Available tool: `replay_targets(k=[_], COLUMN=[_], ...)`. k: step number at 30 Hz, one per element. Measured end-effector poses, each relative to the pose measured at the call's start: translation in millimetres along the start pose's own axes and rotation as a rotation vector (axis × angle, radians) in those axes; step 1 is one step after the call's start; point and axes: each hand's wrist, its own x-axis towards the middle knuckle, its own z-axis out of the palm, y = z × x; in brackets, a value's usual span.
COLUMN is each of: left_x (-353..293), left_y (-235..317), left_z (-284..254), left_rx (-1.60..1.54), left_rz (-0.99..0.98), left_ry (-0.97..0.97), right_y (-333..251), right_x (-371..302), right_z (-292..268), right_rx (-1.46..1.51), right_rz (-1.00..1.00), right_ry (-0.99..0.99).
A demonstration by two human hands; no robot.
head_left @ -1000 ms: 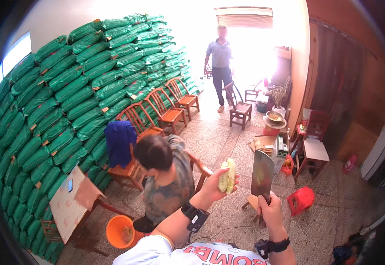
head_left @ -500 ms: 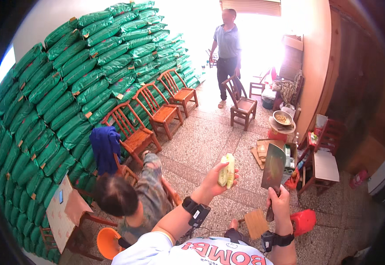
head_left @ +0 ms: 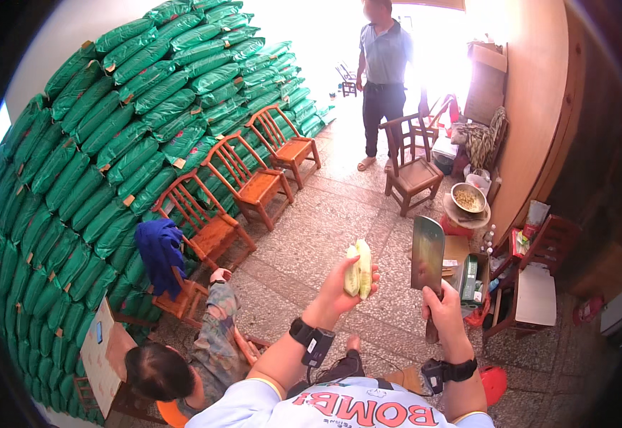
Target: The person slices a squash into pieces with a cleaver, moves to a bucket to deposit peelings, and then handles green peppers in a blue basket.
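Pale green halved cucumber pieces (head_left: 358, 268), seeds showing, stand upright in my left hand (head_left: 338, 291), with the fingers wrapped round them. My right hand (head_left: 444, 314) is closed on the handle of a cleaver (head_left: 427, 251), its broad dark blade pointing up. The blade is a short way right of the cucumber and does not touch it. Both hands are raised in front of me above the speckled floor (head_left: 304, 253). Each of my wrists bears a black strapped device.
A seated person (head_left: 207, 349) is close on my left, near a small table (head_left: 104, 349). Wooden chairs (head_left: 257, 189) line a tall stack of green sacks (head_left: 140, 107). Ahead, another person (head_left: 383, 78) stands behind a chair (head_left: 412, 175). A bowl of food (head_left: 468, 198) and cartons (head_left: 471, 278) are on the right.
My view has shifted forward: the standing person and chair look larger, and the seated person sits lower and further left. Both hands keep their hold; the cleaver appears slightly further left and higher.
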Motion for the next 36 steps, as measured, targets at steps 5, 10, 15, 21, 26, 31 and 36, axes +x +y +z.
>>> replay_targets(k=[5, 10, 15, 21, 26, 31, 36], left_x=[66, 135, 197, 245, 275, 300, 315], left_y=[23, 61, 114, 174, 196, 208, 210], left_z=[5, 3, 4, 15, 9, 2, 10], left_rx=[-0.007, 0.02, -0.019, 0.034, 0.017, 0.009, 0.019], left_rz=[-0.026, -0.068, -0.056, 0.056, 0.056, 0.037, 0.018], left_ry=[-0.013, -0.086, -0.12, -0.086, -0.061, -0.059, -0.033], right_y=[-5, -20, -24, -41, -31, -32, -22], right_x=[58, 117, 194, 272, 310, 331, 348], right_z=[-11, -6, 0, 13, 12, 12, 2], right_rx=[-0.064, -0.122, -0.112, -0.093, -0.107, -0.07, -0.053], right_rz=[-0.057, -0.075, -0.108, -0.177, -0.149, -0.134, -0.164], right_ry=[0.025, 0.02, -0.012, -0.034, -0.049, -0.05, -0.001])
